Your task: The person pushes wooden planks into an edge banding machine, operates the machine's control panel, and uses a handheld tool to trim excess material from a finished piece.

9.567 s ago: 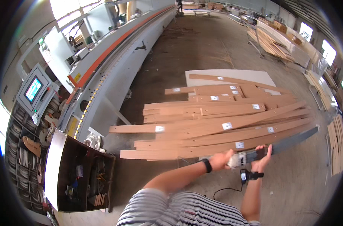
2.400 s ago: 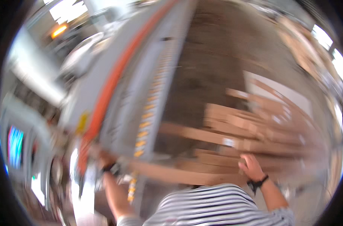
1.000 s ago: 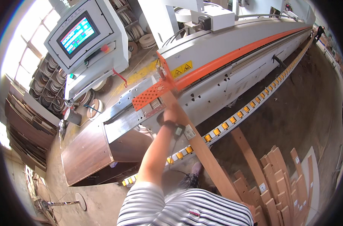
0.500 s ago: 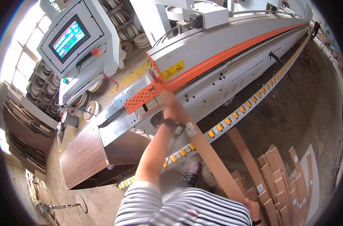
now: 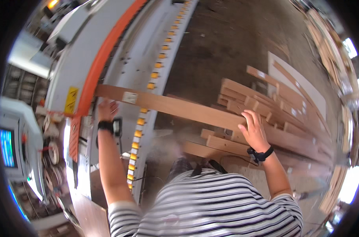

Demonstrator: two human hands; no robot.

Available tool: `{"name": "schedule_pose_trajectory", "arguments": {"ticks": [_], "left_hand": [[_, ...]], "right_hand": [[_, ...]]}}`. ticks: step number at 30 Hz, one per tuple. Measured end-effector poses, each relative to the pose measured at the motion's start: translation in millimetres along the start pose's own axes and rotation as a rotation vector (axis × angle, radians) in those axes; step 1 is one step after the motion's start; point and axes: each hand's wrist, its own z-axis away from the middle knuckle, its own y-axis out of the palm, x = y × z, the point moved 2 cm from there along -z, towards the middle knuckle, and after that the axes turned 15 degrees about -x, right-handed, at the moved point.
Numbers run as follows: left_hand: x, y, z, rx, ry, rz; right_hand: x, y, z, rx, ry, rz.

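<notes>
A long, narrow brown wood board (image 5: 179, 107) with a white label near its left end spans from the machine's orange edge to my right hand. My right hand (image 5: 255, 130) is at the board's right end, its thumb and fingers spread apart and touching or very close to it. My left hand (image 5: 107, 109) is just below the board's left end, beside the machine; it is blurred, but its fingers look loose with nothing between them. The machine (image 5: 75, 67) has a grey body and an orange strip (image 5: 102, 59). A rail with yellow rollers (image 5: 151, 85) passes beneath the board.
Several stacked wood strips (image 5: 282, 130) lie on the right, with a white panel (image 5: 321, 94) behind them. A control cabinet with a lit screen (image 5: 7, 148) stands at the far left. A brown panel (image 5: 90, 215) sits at the lower left.
My view has swung right, towards the stacked strips. The board now lies more crosswise before me. My right hand has gone from gripping its near end to spread fingers; my left remains near the machine.
</notes>
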Motion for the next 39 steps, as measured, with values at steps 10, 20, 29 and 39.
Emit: {"name": "schedule_pose_trajectory", "arguments": {"ticks": [10, 20, 29, 39], "left_hand": [[26, 34, 314, 0.253, 0.716, -0.274], [156, 40, 346, 0.521, 0.529, -0.604], [191, 51, 348, 0.641, 0.287, -0.574], [142, 108, 381, 0.501, -0.008, -0.026]], "right_hand": [[-70, 31, 203, 0.479, 0.116, 0.164], [-121, 0, 214, 0.351, 0.247, 0.162], [-153, -55, 207, 0.457, 0.283, 0.296], [53, -35, 70, 0.272, -0.163, -0.39]]}}
